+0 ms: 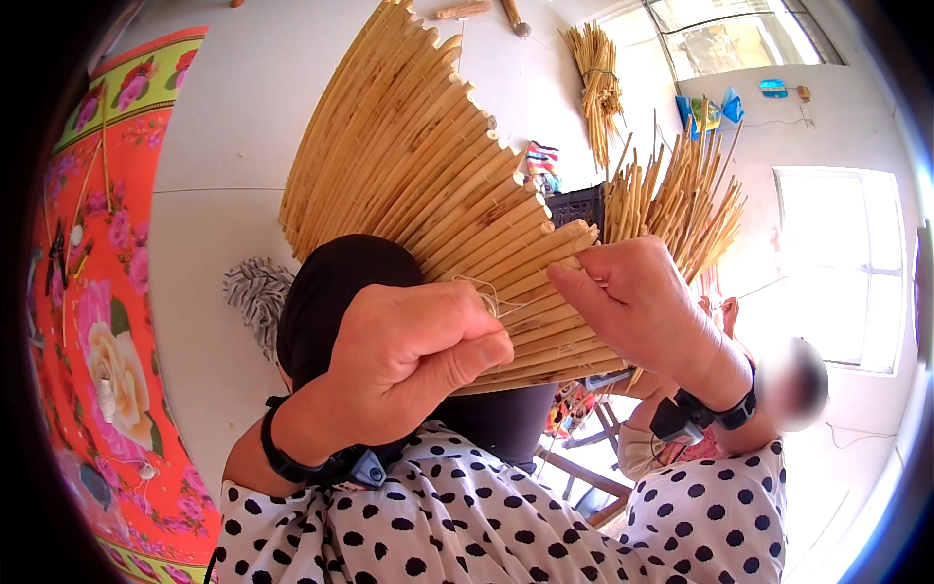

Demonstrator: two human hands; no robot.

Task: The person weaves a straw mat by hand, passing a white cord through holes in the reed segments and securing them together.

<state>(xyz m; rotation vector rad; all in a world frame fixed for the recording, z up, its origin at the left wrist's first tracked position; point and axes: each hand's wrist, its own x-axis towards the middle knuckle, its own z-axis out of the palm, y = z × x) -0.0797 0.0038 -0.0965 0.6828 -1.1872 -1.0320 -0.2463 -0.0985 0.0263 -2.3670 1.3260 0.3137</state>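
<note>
L hand (413,355) grip is clamped on thread (497,304), R hand (637,292) grip is closed (contents unclear), nearer cut ends of reed mat (457,180), which lies under/beyond both, nearby reeds (520,255) running approx. L-R.

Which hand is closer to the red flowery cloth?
Left. The left hand is to the right of the red flowery cloth; the right hand is farther right, by the edge of the stick mat.
</note>
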